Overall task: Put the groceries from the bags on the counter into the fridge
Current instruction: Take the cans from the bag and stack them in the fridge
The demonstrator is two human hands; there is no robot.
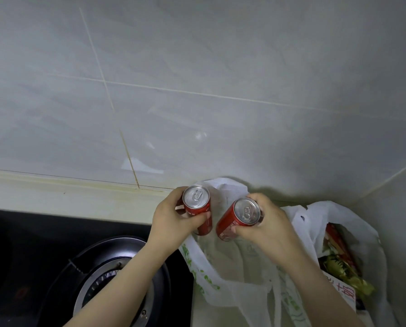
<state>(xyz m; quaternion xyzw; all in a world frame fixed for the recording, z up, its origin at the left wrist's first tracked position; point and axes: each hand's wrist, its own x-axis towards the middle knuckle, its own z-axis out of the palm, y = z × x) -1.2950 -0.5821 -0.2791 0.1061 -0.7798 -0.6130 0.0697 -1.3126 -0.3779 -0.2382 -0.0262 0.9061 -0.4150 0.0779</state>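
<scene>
Black stove burner [117,274] lower left; snack packets [341,267] fill the far bag [353,223], lower right. At centre frame, above the near bag [211,274], my left hand [173,218] grips a red can [197,206], silver-topped; my right hand [265,223] grips a second can [230,221], tilted.

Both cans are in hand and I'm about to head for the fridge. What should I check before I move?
1. The left-hand grip holds the left can upright: ok.
2. The right-hand grip holds the right can, which is tilted: ok.
3. Both can tops look sealed: ok.
4. No flame shows at the stove burner under the left forearm: ok.
5. The right bag has been emptied: not ok, packets remain inside.
6. The fridge door and the path to it: cannot tell, both are out of view.
</scene>
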